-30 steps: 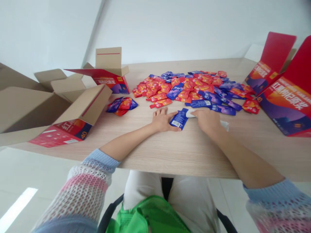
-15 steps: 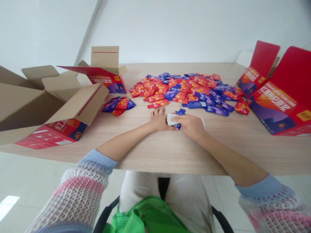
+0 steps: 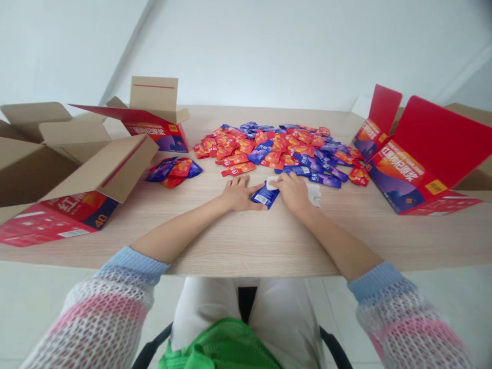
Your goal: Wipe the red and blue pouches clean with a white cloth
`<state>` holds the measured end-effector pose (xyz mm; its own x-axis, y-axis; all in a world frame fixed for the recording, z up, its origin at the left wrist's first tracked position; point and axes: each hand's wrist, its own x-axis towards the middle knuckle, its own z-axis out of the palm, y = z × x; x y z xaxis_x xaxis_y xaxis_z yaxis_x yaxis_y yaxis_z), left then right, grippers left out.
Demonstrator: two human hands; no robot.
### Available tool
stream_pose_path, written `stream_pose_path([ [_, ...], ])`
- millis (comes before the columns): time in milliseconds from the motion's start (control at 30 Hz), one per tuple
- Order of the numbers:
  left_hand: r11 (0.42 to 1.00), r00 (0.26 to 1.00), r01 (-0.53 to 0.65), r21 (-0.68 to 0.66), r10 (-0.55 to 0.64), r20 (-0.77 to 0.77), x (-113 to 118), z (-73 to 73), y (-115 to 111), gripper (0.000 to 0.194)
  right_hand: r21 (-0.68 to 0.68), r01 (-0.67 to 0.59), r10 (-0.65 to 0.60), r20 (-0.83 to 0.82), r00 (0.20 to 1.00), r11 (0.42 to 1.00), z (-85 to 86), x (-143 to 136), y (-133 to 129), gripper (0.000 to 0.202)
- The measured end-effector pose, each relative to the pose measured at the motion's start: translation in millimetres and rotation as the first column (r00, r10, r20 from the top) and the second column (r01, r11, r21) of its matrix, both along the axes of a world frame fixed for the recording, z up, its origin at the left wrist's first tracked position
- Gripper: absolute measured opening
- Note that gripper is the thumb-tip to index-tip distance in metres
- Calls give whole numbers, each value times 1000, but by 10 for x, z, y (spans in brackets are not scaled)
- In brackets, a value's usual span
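Observation:
A blue pouch lies flat on the table between my hands. My left hand rests on the table with its fingers spread, thumb and forefinger at the pouch's left edge. My right hand holds a white cloth or tissue and presses part of it on the pouch's upper end. The palm hides some of the white material. Just beyond my hands spreads a pile of red and blue pouches.
A small group of pouches lies at the left. Open cartons stand at the near left, back left, right and back right. The table's front edge is close to my lap.
The view has shifted, so the table's things sit further left. More of the blue pouch now shows between my hands, and the white material has moved toward its upper end.

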<state>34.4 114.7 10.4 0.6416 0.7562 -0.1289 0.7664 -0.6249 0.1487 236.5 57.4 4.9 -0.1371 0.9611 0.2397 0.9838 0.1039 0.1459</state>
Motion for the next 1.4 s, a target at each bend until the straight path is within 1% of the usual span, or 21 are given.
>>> stream_pose_path([
  [67,1000,1000,-5,-9,5,-1,3,1,18,99,-32,90,-89,14,996,995,24,158,55,40],
  [133,1000,1000,0,-19,0,-3,9,1,37,102,-54,142,-141,21,990,988,48,299,79,42],
  [233,999,1000,25,-25,-25,-3,18,-1,52,104,-27,120,-120,-20,993,992,69,423,67,47],
  [333,999,1000,10,-45,-11,-9,26,-19,50,105,63,40,-34,-93,995,997,46,402,31,47],
  [433,998,1000,-22,-60,22,0,28,-61,42,104,88,-104,113,-96,989,991,-6,254,-8,45],
  [500,998,999,-33,-57,35,26,24,-91,31,103,59,-205,209,-61,976,977,-29,134,-35,46],
  [600,999,997,-37,-24,39,69,16,-119,-3,93,-8,-316,316,-22,948,949,-10,2,-76,47],
  [700,998,994,-51,25,48,98,17,-123,-49,87,-93,-421,418,-57,907,902,55,-36,-111,48],
  [767,998,992,-56,36,51,112,20,-120,-71,90,-135,-458,441,-137,887,879,100,-16,-123,51],
  [867,998,990,-57,28,53,128,25,-121,-80,97,-190,-484,429,-269,862,854,145,62,-117,57],
  [1000,999,989,-51,18,48,139,25,-128,-66,97,-234,-537,436,-371,820,810,139,224,-68,62],
  [1067,999,990,-50,0,50,133,28,-126,-55,97,-234,-531,424,-385,820,814,108,320,-33,62],
  [1133,998,992,-52,-27,55,113,33,-119,-41,99,-218,-484,389,-364,846,847,68,415,4,61],
  [1267,996,996,-48,-78,53,65,42,-100,-3,104,-168,-307,260,-250,933,937,-7,566,61,58],
  [1333,995,998,-36,-92,41,57,42,-95,15,105,-149,-214,187,-177,966,965,-27,619,73,59],
  [1400,995,998,-22,-96,27,56,39,-94,26,105,-120,-145,130,-122,984,982,-27,664,74,59],
])
